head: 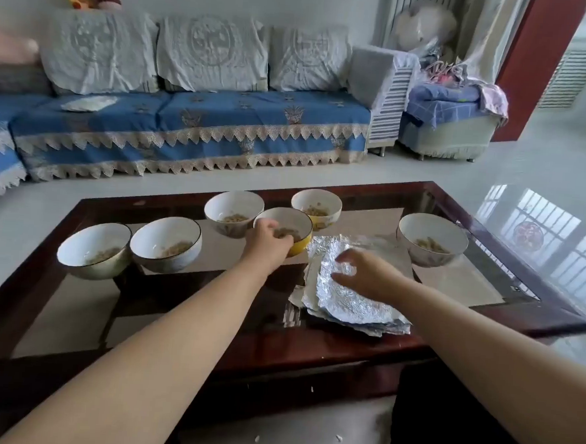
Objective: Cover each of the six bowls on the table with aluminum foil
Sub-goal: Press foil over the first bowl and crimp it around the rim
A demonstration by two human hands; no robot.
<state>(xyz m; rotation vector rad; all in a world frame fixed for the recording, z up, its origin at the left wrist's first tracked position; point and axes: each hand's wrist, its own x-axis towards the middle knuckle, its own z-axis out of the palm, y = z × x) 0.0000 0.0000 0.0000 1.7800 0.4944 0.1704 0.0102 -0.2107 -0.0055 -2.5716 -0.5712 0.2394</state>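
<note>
Several uncovered bowls with a little food in them stand on the glass-topped table (pixel 346 341). At the left are two white bowls (pixel 92 249) (pixel 165 243). Behind them are a white bowl (pixel 234 211) and a yellow-patterned bowl (pixel 316 206), and another white bowl (pixel 431 239) is at the right. My left hand (pixel 266 237) grips the near rim of a yellow bowl (pixel 296 225) in the middle. A stack of crinkled aluminum foil sheets (pixel 345 300) lies right of it. My right hand (pixel 364 270) hovers over or touches the top sheet, fingers spread and bent.
The table has a dark red wooden frame (pixel 537 305). A blue-covered sofa (pixel 187 126) with grey cushions stands beyond it across a glossy pale floor. A padded stool piled with cloth (pixel 448 125) is at the back right.
</note>
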